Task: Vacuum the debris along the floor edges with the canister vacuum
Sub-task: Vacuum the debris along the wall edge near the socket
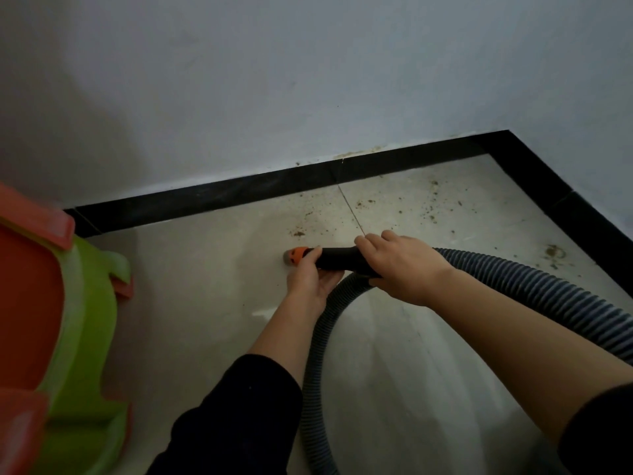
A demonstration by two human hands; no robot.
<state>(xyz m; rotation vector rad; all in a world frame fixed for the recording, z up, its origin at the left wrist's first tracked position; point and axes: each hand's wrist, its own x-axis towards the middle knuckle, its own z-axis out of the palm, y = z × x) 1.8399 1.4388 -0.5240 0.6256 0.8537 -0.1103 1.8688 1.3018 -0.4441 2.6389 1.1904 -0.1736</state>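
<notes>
The vacuum's black hose handle (339,258) lies level above the pale floor tiles, its orange tip (295,255) pointing left. My left hand (311,282) grips it from below, just behind the orange tip. My right hand (400,265) wraps over its rear end, where the grey ribbed hose (534,286) joins. The hose loops back under my arms and off to the right. Brown debris (404,207) is scattered on the tiles beyond the handle, toward the black skirting (239,193) and the corner. The canister is out of view.
A green and orange plastic object (58,330) stands at the left, close to the wall. White walls meet in a corner at the upper right, with black skirting (555,186) on that side too. A further debris patch (553,252) lies right of the hose.
</notes>
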